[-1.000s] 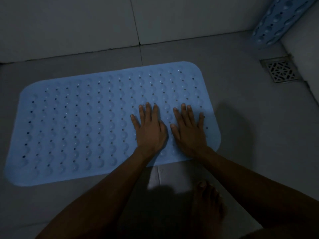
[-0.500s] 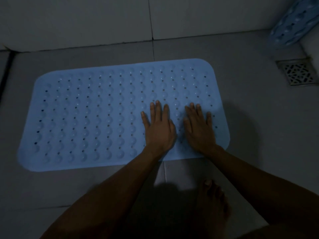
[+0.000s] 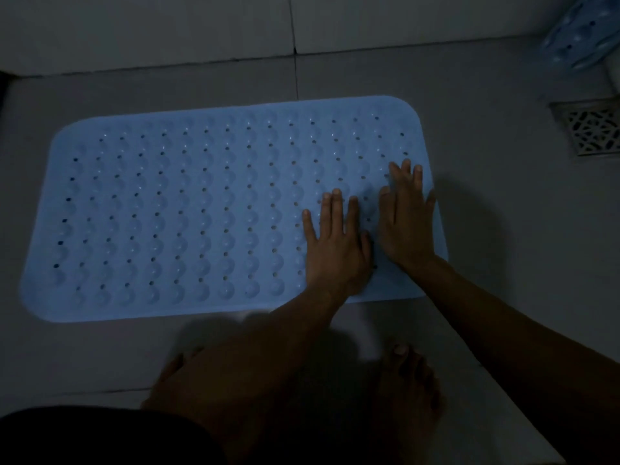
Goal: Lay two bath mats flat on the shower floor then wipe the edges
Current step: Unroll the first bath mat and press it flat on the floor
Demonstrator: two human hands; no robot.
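Bath mat (image 3: 201, 209) looks rubbery plastic, bumpy, perforated; floor (image 3: 503, 263) matt tile; drain grate (image 3: 592, 130) shiny metal.

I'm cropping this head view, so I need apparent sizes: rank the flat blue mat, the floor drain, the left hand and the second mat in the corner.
1. Flat blue mat, by far the largest.
2. Left hand.
3. Floor drain and second mat: unsure, since the frame edge cuts both off.
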